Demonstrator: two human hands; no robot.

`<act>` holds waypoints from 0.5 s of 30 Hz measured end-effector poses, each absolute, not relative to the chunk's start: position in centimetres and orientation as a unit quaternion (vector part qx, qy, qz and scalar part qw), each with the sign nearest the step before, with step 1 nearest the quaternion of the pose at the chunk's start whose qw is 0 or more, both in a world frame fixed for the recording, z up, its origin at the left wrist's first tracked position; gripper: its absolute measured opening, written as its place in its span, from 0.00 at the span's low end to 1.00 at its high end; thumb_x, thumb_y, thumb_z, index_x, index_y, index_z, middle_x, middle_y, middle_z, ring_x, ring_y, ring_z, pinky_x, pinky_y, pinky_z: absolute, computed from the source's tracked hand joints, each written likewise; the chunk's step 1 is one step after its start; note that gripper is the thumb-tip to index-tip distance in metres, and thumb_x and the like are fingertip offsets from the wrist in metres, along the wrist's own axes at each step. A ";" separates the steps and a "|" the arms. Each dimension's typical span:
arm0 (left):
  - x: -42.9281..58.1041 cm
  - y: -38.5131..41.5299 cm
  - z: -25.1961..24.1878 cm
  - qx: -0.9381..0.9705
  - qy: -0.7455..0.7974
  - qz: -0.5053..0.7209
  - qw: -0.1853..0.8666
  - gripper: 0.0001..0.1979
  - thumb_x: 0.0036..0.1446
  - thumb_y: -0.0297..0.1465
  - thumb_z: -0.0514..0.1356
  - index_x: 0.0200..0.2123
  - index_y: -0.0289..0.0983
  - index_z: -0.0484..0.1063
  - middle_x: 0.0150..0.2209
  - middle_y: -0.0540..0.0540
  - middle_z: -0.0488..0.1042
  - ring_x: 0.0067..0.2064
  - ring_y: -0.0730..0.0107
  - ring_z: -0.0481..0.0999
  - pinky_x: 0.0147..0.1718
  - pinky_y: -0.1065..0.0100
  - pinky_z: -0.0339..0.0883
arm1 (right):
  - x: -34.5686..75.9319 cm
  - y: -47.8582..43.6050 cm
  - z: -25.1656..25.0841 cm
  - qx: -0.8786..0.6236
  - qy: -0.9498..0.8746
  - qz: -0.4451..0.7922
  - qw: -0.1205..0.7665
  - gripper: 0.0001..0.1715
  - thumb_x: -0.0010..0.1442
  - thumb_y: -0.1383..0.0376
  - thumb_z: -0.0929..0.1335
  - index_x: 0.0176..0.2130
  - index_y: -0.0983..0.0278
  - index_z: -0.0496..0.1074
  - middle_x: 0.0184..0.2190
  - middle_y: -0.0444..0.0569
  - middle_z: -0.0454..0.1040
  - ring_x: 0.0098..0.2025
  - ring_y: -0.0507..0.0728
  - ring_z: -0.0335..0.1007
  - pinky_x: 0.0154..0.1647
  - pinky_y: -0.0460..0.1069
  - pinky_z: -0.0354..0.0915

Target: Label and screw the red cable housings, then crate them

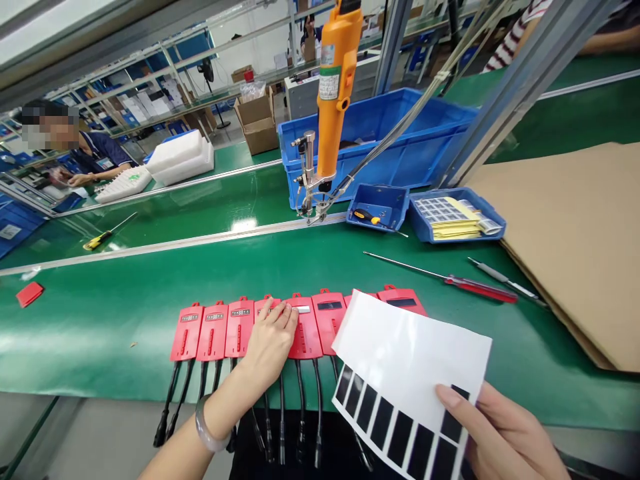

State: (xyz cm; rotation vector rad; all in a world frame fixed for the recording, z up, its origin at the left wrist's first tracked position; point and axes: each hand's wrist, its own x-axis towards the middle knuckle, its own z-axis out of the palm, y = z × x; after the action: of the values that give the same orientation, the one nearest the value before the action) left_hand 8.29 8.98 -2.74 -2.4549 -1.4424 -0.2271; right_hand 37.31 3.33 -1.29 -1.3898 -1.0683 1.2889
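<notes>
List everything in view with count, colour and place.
Red boxes: eight visible, red, front row
Cables: several, black, below boxes
Sticker sheet: one, white and black, front right
Workbench: one, green, beneath
Screwdrivers: two yellow, left and tray; one red, right
Slim tool: one, silver, beside red screwdriver
Power screwdriver: one, orange, hanging centre
Crate: one, blue, behind it
Small trays: two, blue, before crate
Cardboard: pile, brown, far right
People: several, dark or striped clothes, background
Bracelet: one, grey, left wrist
Left hand: one, on boxes
Right hand: one, holding sheet
</notes>
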 end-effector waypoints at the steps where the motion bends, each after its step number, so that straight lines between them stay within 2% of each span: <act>1: 8.4 9.0 -2.7 -0.847 -0.505 -0.090 0.138 0.17 0.60 0.17 0.49 0.49 0.27 0.71 0.46 0.38 0.77 0.51 0.57 0.74 0.55 0.48 0.66 | 37.2 3.4 -1.3 -0.552 -0.428 0.548 0.460 0.25 0.56 0.54 0.71 0.51 0.61 0.75 0.49 0.53 0.74 0.48 0.67 0.73 0.42 0.51 0.74; 4: 8.6 8.7 -2.2 -0.827 -0.536 -0.133 0.109 0.14 0.64 0.25 0.51 0.49 0.31 0.71 0.47 0.40 0.76 0.51 0.53 0.73 0.55 0.43 0.64 | 36.6 3.6 -1.1 -0.535 -0.416 0.573 0.462 0.24 0.56 0.54 0.72 0.49 0.62 0.76 0.49 0.53 0.74 0.48 0.66 0.72 0.43 0.51 0.74; 6: 8.8 7.9 -1.1 -0.808 -0.559 -0.179 0.049 0.16 0.65 0.32 0.53 0.52 0.33 0.69 0.49 0.38 0.74 0.52 0.51 0.72 0.53 0.43 0.66 | 36.0 3.7 -0.6 -0.529 -0.407 0.570 0.479 0.24 0.55 0.54 0.72 0.48 0.62 0.76 0.49 0.53 0.74 0.47 0.65 0.73 0.44 0.50 0.73; 8: 9.2 6.7 0.3 -0.782 -0.570 -0.242 -0.074 0.21 0.65 0.37 0.54 0.58 0.37 0.64 0.53 0.38 0.70 0.54 0.53 0.70 0.51 0.48 0.69 | 35.0 3.8 0.3 -0.523 -0.393 0.569 0.499 0.24 0.55 0.53 0.72 0.48 0.62 0.76 0.47 0.53 0.75 0.46 0.65 0.74 0.44 0.50 0.73; 11: 9.9 4.7 2.0 -0.690 -0.556 -0.330 -0.325 0.34 0.62 0.40 0.58 0.66 0.43 0.47 0.57 0.37 0.65 0.55 0.59 0.69 0.52 0.55 0.70 | 33.6 4.0 1.7 -0.518 -0.372 0.569 0.519 0.25 0.55 0.51 0.71 0.47 0.63 0.77 0.46 0.55 0.76 0.45 0.66 0.74 0.43 0.52 0.74; 13: 10.6 3.8 2.5 -0.598 -0.516 -0.374 -0.487 0.42 0.58 0.41 0.62 0.67 0.45 0.39 0.56 0.37 0.64 0.51 0.60 0.72 0.50 0.57 0.71 | 32.8 4.1 2.1 -0.524 -0.365 0.562 0.526 0.26 0.55 0.49 0.70 0.47 0.62 0.77 0.44 0.55 0.76 0.46 0.66 0.74 0.44 0.53 0.74; 15: 11.4 3.4 2.5 -0.502 -0.462 -0.423 -0.596 0.45 0.55 0.40 0.65 0.66 0.46 0.39 0.50 0.39 0.66 0.44 0.65 0.75 0.43 0.62 0.74 | 32.3 3.7 1.8 -0.516 -0.373 0.565 0.524 0.28 0.54 0.46 0.70 0.46 0.62 0.77 0.40 0.55 0.77 0.46 0.67 0.74 0.45 0.55 0.73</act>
State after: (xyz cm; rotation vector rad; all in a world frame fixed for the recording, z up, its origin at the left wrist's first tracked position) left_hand 11.38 3.35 2.55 -2.7618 -2.5454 -2.3289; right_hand 32.33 3.74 1.81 -1.2357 -0.8936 1.3518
